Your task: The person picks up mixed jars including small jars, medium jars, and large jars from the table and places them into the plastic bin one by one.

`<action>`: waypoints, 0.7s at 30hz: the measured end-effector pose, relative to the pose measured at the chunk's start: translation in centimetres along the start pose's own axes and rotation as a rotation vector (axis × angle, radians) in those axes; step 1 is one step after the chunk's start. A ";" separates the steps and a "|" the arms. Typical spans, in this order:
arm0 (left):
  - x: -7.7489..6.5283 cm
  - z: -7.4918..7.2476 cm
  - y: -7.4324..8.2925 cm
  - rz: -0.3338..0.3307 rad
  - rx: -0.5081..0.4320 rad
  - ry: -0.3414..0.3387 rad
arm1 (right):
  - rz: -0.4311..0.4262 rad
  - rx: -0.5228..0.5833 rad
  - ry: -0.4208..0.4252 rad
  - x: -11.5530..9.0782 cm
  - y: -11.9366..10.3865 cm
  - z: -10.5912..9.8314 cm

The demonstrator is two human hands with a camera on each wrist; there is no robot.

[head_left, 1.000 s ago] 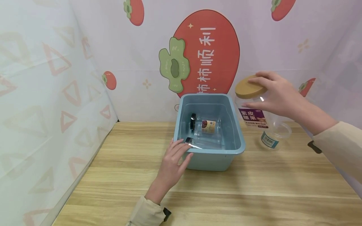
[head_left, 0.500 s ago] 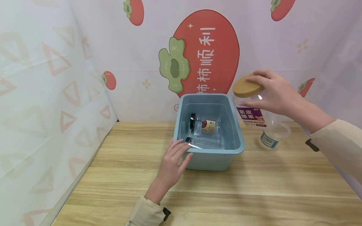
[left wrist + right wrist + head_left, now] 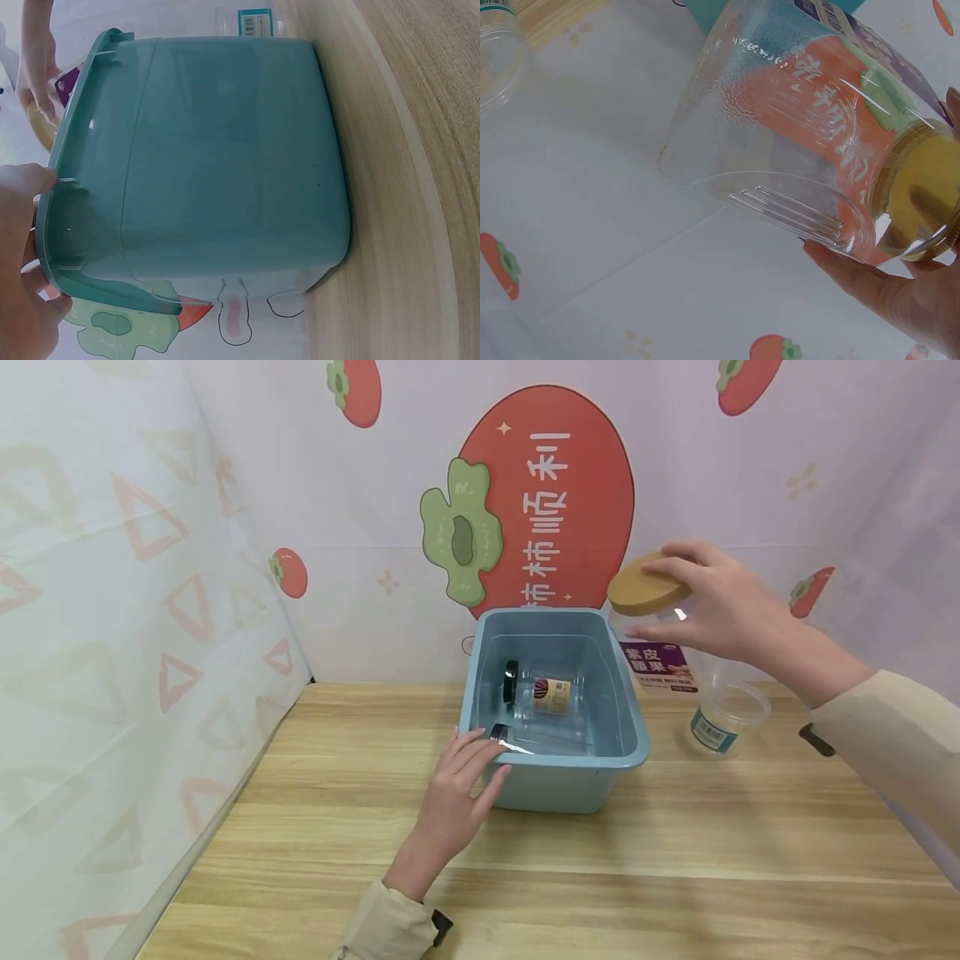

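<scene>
My right hand (image 3: 723, 606) holds a large clear plastic jar (image 3: 780, 142) up by its top end, in the air beside the basin's right rim. The jar has a yellow lid (image 3: 648, 589) and a purple label (image 3: 662, 668); it looks transparent and without contents in the right wrist view. My left hand (image 3: 450, 802) grips the near left corner of a blue plastic basin (image 3: 551, 785), fingers over the rim and thumb outside. Inside the basin lie a clear jar (image 3: 552, 696) with a black lid and, nearer the front, a slim clear bottle (image 3: 547, 743) with a dark cap.
On the wooden table (image 3: 337, 843), right of the basin, stands a clear plastic tub (image 3: 715, 732) with a teal label, partly behind the raised jar. A white cloth printed with persimmons (image 3: 547, 485) hangs behind, and another white cloth (image 3: 135, 652) closes the left side.
My right hand has carried the yellow-lidded jar slightly left and up, closer to the basin. The left hand and the basin have stayed in place.
</scene>
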State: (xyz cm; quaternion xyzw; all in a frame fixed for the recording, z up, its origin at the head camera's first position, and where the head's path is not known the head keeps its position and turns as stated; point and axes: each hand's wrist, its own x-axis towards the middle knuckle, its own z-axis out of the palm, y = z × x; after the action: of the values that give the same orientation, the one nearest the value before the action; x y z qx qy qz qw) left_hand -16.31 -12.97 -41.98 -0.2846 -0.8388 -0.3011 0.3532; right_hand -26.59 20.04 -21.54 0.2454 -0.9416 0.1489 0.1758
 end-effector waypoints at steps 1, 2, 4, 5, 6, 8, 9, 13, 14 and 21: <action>0.0 0.0 0.0 0.000 0.000 0.000 | -0.001 0.000 -0.002 0.1 0.0 0.0; 0.0 0.0 0.0 -0.001 0.001 0.000 | -0.003 0.002 -0.002 0.1 0.0 0.0; 0.0 0.0 -0.1 -0.002 0.001 -0.001 | -0.010 0.006 0.000 0.2 -0.1 0.0; -0.1 0.0 -0.1 -0.002 0.003 -0.001 | -0.012 0.009 0.001 0.2 -0.2 0.0; -0.1 0.0 -0.1 -0.002 0.004 -0.001 | -0.014 0.011 0.002 0.3 -0.2 0.0; -0.1 0.0 -0.1 -0.004 0.005 -0.001 | -0.018 0.013 0.003 0.3 -0.3 0.0; -0.1 0.0 -0.1 -0.005 0.005 0.000 | -0.019 0.014 0.003 0.4 -0.4 0.0; -0.1 0.1 -0.1 -0.002 0.005 0.002 | -0.025 0.009 0.002 0.5 -0.6 0.1; -0.1 0.1 -0.1 -0.001 0.004 0.003 | -0.027 0.008 0.004 0.6 -0.7 0.1; -0.1 0.1 -0.1 -0.010 0.001 -0.001 | -0.032 0.031 0.000 1.0 -1.1 0.4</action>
State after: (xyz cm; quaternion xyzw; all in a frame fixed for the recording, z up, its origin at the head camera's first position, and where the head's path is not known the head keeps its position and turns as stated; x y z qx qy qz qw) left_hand -16.36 -13.01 -42.16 -0.2805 -0.8404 -0.3023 0.3516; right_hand -26.88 18.56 -21.25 0.2632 -0.9352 0.1608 0.1742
